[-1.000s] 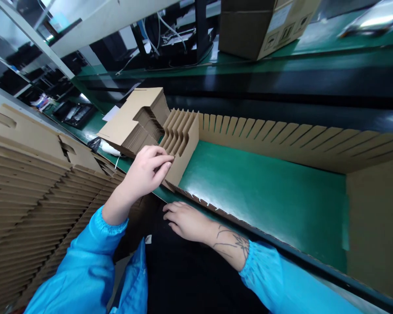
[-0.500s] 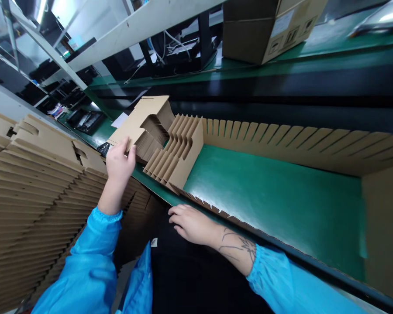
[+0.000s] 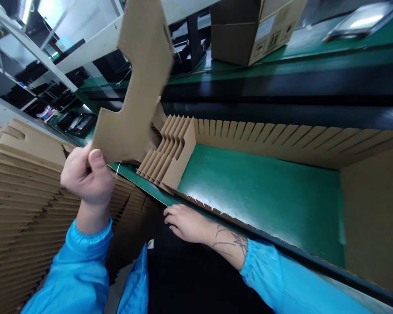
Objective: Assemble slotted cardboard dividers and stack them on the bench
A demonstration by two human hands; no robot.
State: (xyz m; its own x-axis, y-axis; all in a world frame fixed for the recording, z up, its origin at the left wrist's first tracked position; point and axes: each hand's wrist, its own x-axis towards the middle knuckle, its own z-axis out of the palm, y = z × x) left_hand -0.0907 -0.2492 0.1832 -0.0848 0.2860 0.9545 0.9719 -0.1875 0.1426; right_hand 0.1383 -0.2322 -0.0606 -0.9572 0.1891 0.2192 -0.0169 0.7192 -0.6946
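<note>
1 head view, facing forward-down, close above bench

Our left hand is at the left of the frame, just below mid-height, thumb pressed against curled fingers in a pinch. Our left arm slants up to it from the lower left corner. Our right hand is low in the centre, back upward, fingers loosely bent and pointing left. Our right arm reaches in from the lower right.

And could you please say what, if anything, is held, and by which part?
The left hand grips a brown, notched cardboard sheet by its lower left corner; the right hand appears empty.
</note>
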